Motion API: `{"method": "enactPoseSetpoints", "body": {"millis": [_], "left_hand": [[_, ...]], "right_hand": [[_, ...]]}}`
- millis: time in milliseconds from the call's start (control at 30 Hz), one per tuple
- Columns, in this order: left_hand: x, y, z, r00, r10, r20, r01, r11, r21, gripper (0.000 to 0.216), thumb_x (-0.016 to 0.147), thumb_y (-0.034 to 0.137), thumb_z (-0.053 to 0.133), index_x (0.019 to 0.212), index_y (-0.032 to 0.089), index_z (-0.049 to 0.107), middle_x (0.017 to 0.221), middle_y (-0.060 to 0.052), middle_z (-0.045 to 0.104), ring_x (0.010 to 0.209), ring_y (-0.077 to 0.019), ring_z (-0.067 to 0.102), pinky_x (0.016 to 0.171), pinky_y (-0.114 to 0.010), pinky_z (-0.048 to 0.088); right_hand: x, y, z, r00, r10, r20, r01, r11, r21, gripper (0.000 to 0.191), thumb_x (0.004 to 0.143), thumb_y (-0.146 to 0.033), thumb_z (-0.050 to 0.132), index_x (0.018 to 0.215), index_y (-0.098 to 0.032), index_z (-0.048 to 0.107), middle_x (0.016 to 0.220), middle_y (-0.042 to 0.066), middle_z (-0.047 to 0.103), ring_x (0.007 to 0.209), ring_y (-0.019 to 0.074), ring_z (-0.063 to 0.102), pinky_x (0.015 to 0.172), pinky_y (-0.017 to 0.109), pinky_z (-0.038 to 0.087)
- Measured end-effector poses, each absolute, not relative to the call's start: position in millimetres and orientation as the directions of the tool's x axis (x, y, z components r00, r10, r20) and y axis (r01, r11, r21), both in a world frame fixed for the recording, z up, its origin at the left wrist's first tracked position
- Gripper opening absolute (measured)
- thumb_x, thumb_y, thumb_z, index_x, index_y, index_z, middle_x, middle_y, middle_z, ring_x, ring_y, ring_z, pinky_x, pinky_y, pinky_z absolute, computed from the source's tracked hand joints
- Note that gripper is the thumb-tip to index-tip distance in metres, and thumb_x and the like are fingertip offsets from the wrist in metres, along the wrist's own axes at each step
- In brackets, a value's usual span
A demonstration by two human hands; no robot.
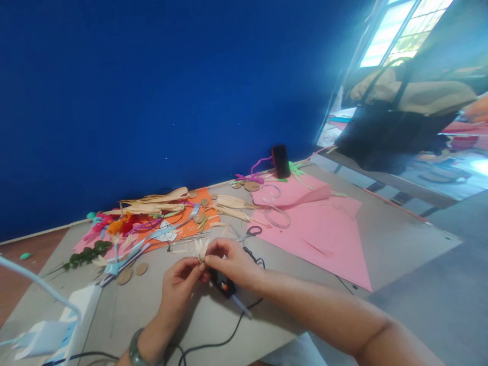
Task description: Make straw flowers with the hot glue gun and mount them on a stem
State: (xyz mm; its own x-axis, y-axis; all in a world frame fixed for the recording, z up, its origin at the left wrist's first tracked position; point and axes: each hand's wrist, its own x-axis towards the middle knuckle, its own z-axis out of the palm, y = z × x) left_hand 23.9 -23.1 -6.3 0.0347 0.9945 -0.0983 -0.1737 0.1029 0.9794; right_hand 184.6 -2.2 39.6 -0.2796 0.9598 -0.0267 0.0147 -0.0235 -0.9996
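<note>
Both my hands meet over the grey table [400,239], pinching a small cream flower made of dried husk strips [201,249]. My left hand [179,284] grips its base from below with closed fingers; a dark bracelet is on that wrist. My right hand [229,262] pinches the same flower from the right, fingers pressed together. Under my hands lies a black glue gun [224,287] with an orange trigger, its cord trailing toward me.
Scissors [249,234] lie just beyond my hands. Pink paper sheets [320,234], orange paper [183,226] with husk strips, ribbons, wooden discs and green leaves [87,254] cover the far table. A black phone [281,161] leans on the blue wall. A white power strip [57,330] sits at left.
</note>
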Motion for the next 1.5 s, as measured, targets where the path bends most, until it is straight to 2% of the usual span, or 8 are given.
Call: {"method": "enactPoseSetpoints", "body": {"millis": [100,300,400,567,933,1300,1500], "left_hand": [[24.5,-23.5,-5.0,0.028,0.994,-0.103,-0.174,0.106,0.979,0.021,0.071,0.032,0.075,0.079,0.014,0.067,0.061,-0.003,0.069,0.054,-0.0159,0.064,0.054,-0.026,0.052],[23.9,-24.0,-2.8,-0.065,0.997,-0.033,-0.111,0.026,0.994,0.022,0.068,0.032,0.077,0.077,0.013,0.068,0.065,-0.004,0.069,0.058,-0.0163,0.064,0.056,-0.025,0.052],[22.1,-24.5,-3.9,-0.101,0.995,0.015,-0.038,-0.018,0.999,0.022,0.067,0.032,0.077,0.078,0.014,0.069,0.066,-0.004,0.070,0.060,-0.0172,0.064,0.057,-0.025,0.053],[21.3,-26.6,-4.9,-0.124,0.989,0.086,0.060,-0.079,0.995,0.019,0.069,0.033,0.074,0.077,0.016,0.070,0.067,-0.004,0.071,0.060,-0.0177,0.065,0.059,-0.026,0.053],[20.2,-27.2,-7.9,-0.169,0.960,0.225,0.159,-0.199,0.967,0.010,0.071,0.029,0.072,0.074,0.019,0.072,0.068,-0.002,0.071,0.061,-0.0172,0.065,0.061,-0.025,0.052],[19.4,-29.6,-6.5,-0.149,0.940,0.308,0.204,-0.276,0.939,0.002,0.072,0.022,0.070,0.071,0.020,0.071,0.070,-0.002,0.070,0.064,-0.0169,0.064,0.064,-0.024,0.052],[18.2,-30.0,-7.9,-0.135,0.916,0.378,0.271,-0.333,0.903,0.005,0.075,0.020,0.066,0.072,0.020,0.070,0.071,-0.002,0.069,0.065,-0.0160,0.063,0.064,-0.023,0.052]], "right_hand": [[184.0,-2.5,39.2,-0.296,0.953,-0.064,-0.009,-0.070,-0.997,0.001,0.073,-0.018,0.061,0.074,-0.017,0.060,0.063,-0.002,0.062,0.054,0.0108,0.058,0.048,0.020,0.045],[181.6,-4.9,27.6,-0.253,0.966,-0.057,-0.006,-0.060,-0.998,0.015,0.070,-0.027,0.070,0.082,-0.018,0.065,0.067,-0.001,0.063,0.054,0.0112,0.058,0.049,0.021,0.047],[179.8,-7.0,26.4,-0.215,0.976,-0.016,0.017,-0.013,-1.000,0.021,0.068,-0.031,0.074,0.082,-0.018,0.066,0.068,-0.002,0.061,0.057,0.0111,0.056,0.049,0.021,0.045],[176.3,-10.0,30.5,-0.135,0.988,0.077,0.063,0.086,-0.994,0.013,0.067,-0.023,0.075,0.075,-0.017,0.066,0.070,-0.001,0.060,0.065,0.0123,0.056,0.056,0.021,0.045],[171.6,-13.9,33.4,-0.088,0.953,0.292,0.148,0.302,-0.942,0.008,0.070,-0.019,0.074,0.068,-0.019,0.066,0.070,0.001,0.066,0.069,0.0155,0.059,0.073,0.029,0.044],[171.6,-14.7,31.2,-0.087,0.928,0.362,0.219,0.372,-0.902,0.007,0.071,-0.019,0.075,0.070,-0.021,0.068,0.072,0.001,0.070,0.071,0.0164,0.062,0.078,0.032,0.040],[170.9,-16.6,33.4,-0.080,0.922,0.379,0.236,0.387,-0.891,0.008,0.071,-0.017,0.075,0.071,-0.019,0.068,0.074,0.000,0.071,0.073,0.0160,0.063,0.081,0.032,0.036]]}}
